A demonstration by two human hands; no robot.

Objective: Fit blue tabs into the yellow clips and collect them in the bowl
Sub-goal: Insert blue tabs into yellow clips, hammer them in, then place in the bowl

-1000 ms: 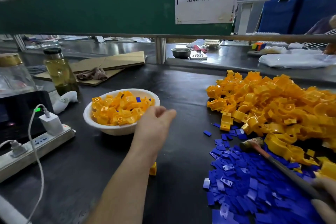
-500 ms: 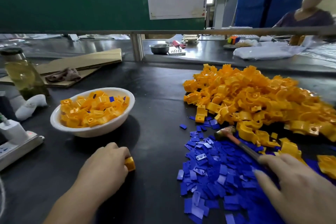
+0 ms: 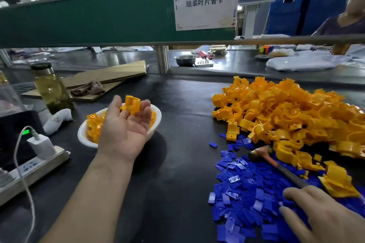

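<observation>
head: sign (image 3: 205,2) "组装叶片管卡" bhd yellow clips (image 3: 286,116)

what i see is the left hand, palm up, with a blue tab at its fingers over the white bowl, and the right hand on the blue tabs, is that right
Not quite. The head view shows a yellow clip, not a blue tab, at the fingers of the palm-up left hand over the white bowl. The right hand is on the blue tabs.
</observation>
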